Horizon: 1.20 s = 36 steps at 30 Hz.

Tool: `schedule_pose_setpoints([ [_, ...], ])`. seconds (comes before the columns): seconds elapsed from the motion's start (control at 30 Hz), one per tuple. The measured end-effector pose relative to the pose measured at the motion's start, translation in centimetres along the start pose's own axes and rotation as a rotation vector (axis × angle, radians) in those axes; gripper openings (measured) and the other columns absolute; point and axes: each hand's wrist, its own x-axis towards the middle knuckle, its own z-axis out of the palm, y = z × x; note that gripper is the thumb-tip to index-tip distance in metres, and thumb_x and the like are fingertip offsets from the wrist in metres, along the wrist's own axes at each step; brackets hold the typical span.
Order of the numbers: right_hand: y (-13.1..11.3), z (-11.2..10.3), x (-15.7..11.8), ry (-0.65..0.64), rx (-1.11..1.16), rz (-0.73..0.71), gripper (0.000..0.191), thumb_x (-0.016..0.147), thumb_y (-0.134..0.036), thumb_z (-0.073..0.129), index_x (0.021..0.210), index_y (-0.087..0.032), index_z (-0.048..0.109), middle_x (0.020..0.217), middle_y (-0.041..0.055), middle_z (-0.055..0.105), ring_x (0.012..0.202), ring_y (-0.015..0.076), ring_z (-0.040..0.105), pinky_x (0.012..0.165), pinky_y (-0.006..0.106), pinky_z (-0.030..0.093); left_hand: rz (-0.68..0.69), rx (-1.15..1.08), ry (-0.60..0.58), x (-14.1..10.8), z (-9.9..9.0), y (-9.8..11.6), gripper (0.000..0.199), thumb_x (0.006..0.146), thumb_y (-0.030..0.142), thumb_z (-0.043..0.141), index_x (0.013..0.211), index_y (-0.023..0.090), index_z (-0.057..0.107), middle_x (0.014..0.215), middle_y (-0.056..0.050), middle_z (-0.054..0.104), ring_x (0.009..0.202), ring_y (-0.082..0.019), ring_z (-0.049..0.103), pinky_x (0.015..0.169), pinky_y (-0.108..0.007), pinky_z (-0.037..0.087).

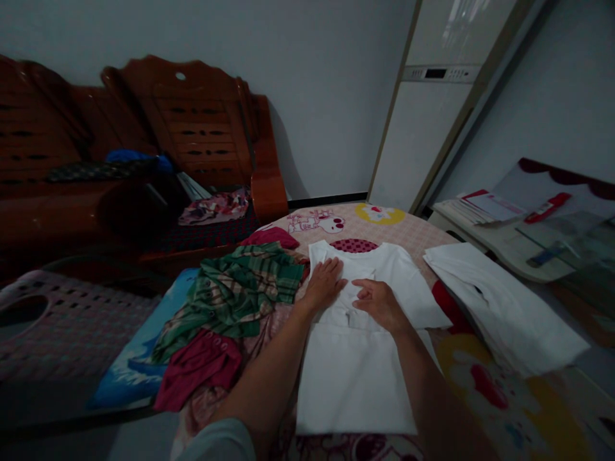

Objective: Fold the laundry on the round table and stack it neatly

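A white short-sleeved shirt (355,378) lies spread on the round table in front of me, its neckline at the far side and one sleeve out to the right. A fold line crosses its middle. My left hand (327,282) rests flat on the shirt's upper left part, fingers stretched out. Over the shirt's chest area is my right hand (379,302), its index finger extended left and the other fingers loosely curled, with nothing visible in them. Small wrinkles show in the cloth between the hands.
Green plaid clothing (240,288) and a dark pink garment (202,368) are heaped at left, by a blue printed cushion (139,346). Folded white clothes (504,307) lie at right on the patterned tablecloth (418,234). Beyond are a wooden sofa (192,115) and a side table (504,246) with papers.
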Motion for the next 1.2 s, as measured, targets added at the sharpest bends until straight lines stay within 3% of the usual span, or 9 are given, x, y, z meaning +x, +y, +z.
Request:
schedule_pose_setpoints([
  [0.17, -0.8, 0.1, -0.5, -0.099, 0.078, 0.153, 0.061, 0.066, -0.009, 0.065, 0.126, -0.009, 0.061, 0.050, -0.0085, 0.054, 0.037, 0.0086, 0.046, 0.036, 0.019, 0.035, 0.016, -0.058, -0.016, 0.1, -0.3, -0.6, 0.046, 0.098, 0.023, 0.034, 0.143, 0.017, 0.043, 0.151, -0.012, 0.043, 0.142, -0.023, 0.036, 0.118, -0.047, 0.026],
  [0.4, -0.9, -0.3, -1.1, -0.202, 0.128, 0.226, 0.069, 0.063, -0.011, 0.064, 0.131, -0.005, 0.055, 0.049, -0.0049, 0.059, 0.037, 0.0134, 0.055, 0.033, 0.019, 0.040, 0.023, 0.045, -0.021, 0.3, -0.1, -0.4, 0.048, 0.094, 0.019, 0.039, 0.142, 0.015, 0.043, 0.152, -0.013, 0.041, 0.142, -0.028, 0.034, 0.117, -0.051, 0.027],
  [0.47, -0.2, -0.3, -0.6, -0.097, 0.188, 0.200, 0.060, 0.066, -0.020, 0.066, 0.124, -0.005, 0.060, 0.052, -0.0013, 0.063, 0.039, 0.0146, 0.058, 0.033, 0.020, 0.040, 0.014, 0.040, -0.014, 0.3, -0.1, -0.2, 0.048, 0.095, 0.022, 0.041, 0.142, 0.014, 0.043, 0.152, -0.014, 0.041, 0.142, -0.029, 0.034, 0.117, -0.052, 0.027],
  [0.6, 2.3, -0.4, 1.3, 0.375, 0.329, 0.007, 0.047, 0.072, -0.039, 0.063, 0.108, -0.009, 0.069, 0.078, 0.0085, 0.073, 0.063, 0.0191, 0.069, 0.048, 0.026, 0.054, 0.016, -0.038, 0.019, 0.2, -0.2, -0.3, 0.045, 0.095, 0.023, 0.044, 0.139, 0.016, 0.048, 0.150, -0.015, 0.044, 0.141, -0.028, 0.037, 0.116, -0.055, 0.027],
  [0.7, 4.3, -0.4, 2.5, 0.509, 0.413, -0.049, 0.048, 0.071, -0.046, 0.063, 0.103, -0.011, 0.070, 0.092, 0.0115, 0.073, 0.076, 0.0219, 0.071, 0.063, 0.033, 0.059, 0.021, -0.163, 0.096, 0.3, -0.3, -0.4, 0.043, 0.090, 0.016, 0.045, 0.133, 0.016, 0.054, 0.144, -0.014, 0.051, 0.136, -0.025, 0.045, 0.116, -0.050, 0.031],
  [0.8, 5.5, -0.4, 2.9, 0.512, 0.488, 0.010, 0.052, 0.070, -0.048, 0.064, 0.105, -0.010, 0.069, 0.092, 0.0124, 0.073, 0.075, 0.0216, 0.070, 0.063, 0.035, 0.059, 0.058, -0.337, 0.178, 0.2, -0.5, -0.3, 0.044, 0.084, 0.012, 0.049, 0.127, 0.017, 0.059, 0.137, -0.011, 0.058, 0.128, -0.021, 0.053, 0.113, -0.041, 0.039],
  [0.87, 5.5, -0.6, 2.8, 0.474, 0.521, 0.039, 0.052, 0.069, -0.045, 0.065, 0.107, -0.010, 0.068, 0.098, 0.0136, 0.072, 0.078, 0.0209, 0.070, 0.063, 0.033, 0.058, 0.097, -0.435, 0.168, 0.1, -0.7, -0.2, 0.041, 0.084, 0.014, 0.051, 0.123, 0.019, 0.062, 0.133, -0.009, 0.061, 0.125, -0.020, 0.055, 0.111, -0.039, 0.041],
  [1.03, 4.7, -1.2, 2.2, 0.326, 0.547, 0.041, 0.051, 0.068, -0.044, 0.067, 0.107, -0.011, 0.069, 0.096, 0.0130, 0.073, 0.080, 0.0209, 0.069, 0.059, 0.028, 0.053, 0.123, -0.531, 0.052, -0.4, -1.1, 0.0, 0.040, 0.090, 0.035, 0.057, 0.128, 0.022, 0.060, 0.137, -0.009, 0.058, 0.127, -0.022, 0.054, 0.111, -0.040, 0.041],
  [1.2, 3.8, -1.0, 2.3, 0.236, 0.544, 0.085, 0.062, 0.065, -0.045, 0.068, 0.113, -0.006, 0.067, 0.067, 0.0080, 0.070, 0.059, 0.0168, 0.062, 0.048, 0.024, 0.041, 0.222, -0.373, -0.124, -0.2, -1.0, -0.5, 0.070, 0.080, 0.048, 0.071, 0.141, 0.020, 0.049, 0.148, -0.011, 0.048, 0.139, -0.023, 0.041, 0.118, -0.041, 0.028],
])
